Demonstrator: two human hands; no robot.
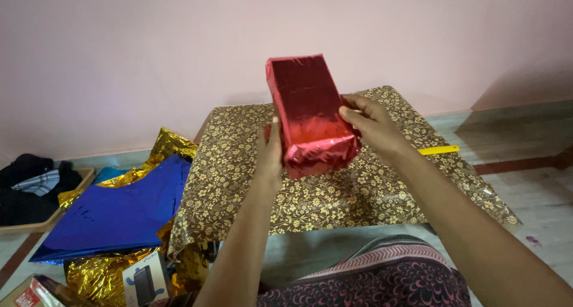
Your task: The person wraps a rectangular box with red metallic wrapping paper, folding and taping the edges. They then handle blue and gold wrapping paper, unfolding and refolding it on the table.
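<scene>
Floral-cloth table [382, 193] | red wrapped box [310, 113] held above, between left hand [270, 155] and right hand [373, 125] grips

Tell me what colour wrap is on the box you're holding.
Shiny red foil on the wrapped box, seen clearest in the head view.

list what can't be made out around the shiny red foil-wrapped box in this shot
- Head view: the red foil-wrapped box hides its own far side and underside.
- Left hand: fingers hidden behind the box.
- Yellow flat strip: mostly hidden by the right hand.
- Small printed carton: cut off by the bottom edge.
</scene>
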